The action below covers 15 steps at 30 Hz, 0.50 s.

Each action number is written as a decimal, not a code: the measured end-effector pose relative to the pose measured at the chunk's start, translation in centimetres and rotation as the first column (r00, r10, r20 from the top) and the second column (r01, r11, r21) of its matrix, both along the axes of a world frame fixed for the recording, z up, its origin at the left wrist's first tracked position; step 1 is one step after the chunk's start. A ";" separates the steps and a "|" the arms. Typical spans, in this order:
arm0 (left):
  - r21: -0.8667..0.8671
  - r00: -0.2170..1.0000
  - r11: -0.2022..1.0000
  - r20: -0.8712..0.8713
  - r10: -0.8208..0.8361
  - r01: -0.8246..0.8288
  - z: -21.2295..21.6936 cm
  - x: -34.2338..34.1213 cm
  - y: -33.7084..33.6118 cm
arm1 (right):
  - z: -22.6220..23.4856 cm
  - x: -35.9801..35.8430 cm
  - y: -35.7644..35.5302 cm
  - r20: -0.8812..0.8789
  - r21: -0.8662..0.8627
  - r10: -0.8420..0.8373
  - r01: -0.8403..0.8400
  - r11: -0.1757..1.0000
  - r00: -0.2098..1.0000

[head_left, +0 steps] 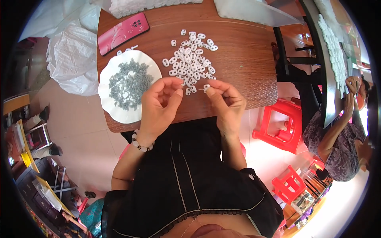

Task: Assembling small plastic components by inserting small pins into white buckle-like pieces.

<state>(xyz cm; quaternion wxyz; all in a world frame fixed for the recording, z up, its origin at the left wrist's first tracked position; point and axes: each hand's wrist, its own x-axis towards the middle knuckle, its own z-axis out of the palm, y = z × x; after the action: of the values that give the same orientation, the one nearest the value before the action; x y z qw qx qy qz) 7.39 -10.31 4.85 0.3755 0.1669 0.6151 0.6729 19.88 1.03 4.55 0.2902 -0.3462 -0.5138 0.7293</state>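
Observation:
My right hand (230,105) pinches a small white two-holed plastic piece (206,86) between thumb and fingertips. A thin light pin sticks out from it to the left. Facing it across a short gap, my left hand (160,107) has its fingers curled and thumb close to them; a speck of white shows at the fingertips, too small to name. Just beyond both hands lies a loose pile of white two-holed oval pieces (190,63). Left of my left hand, a white wavy-rimmed plate (104,89) holds many small grey pin-like parts (131,83).
A pink phone (124,33) lies on the brown wooden table (246,51) behind the plate. White containers (254,12) stand along the far edge. A crumpled white bag (73,59) is at the left. Red stools (279,125) and another person (337,142) are at the right.

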 end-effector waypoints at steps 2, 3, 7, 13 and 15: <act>-0.216 0.725 0.975 -0.661 -0.193 0.062 0.1 -1.2 0.9 | -0.4 0.7 0.9 0.000 0.072 -0.093 0.093 0.993 0.996; -0.336 0.569 0.941 -0.769 -0.292 0.028 0.1 -1.5 1.4 | -0.6 1.0 1.2 -0.011 0.048 -0.114 0.115 0.992 0.993; -0.382 0.356 0.919 -0.848 -0.392 0.102 -0.7 -2.7 4.0 | -0.5 2.2 1.9 0.006 0.043 -0.135 0.135 0.990 0.991; -0.497 0.192 0.838 -0.821 -0.538 0.226 -0.5 -2.9 5.5 | -0.8 2.6 1.7 -0.040 0.029 -0.166 0.167 0.986 0.985; -0.511 0.162 0.829 -0.819 -0.550 0.229 -0.8 -2.5 5.8 | -0.9 2.7 1.8 -0.036 0.008 -0.161 0.161 0.987 0.986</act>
<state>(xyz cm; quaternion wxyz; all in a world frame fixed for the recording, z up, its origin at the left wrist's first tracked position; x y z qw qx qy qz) 4.84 -4.51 4.05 0.1143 0.6332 0.7316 0.2253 22.62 2.82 3.61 0.3590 -0.3722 -0.4828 0.7068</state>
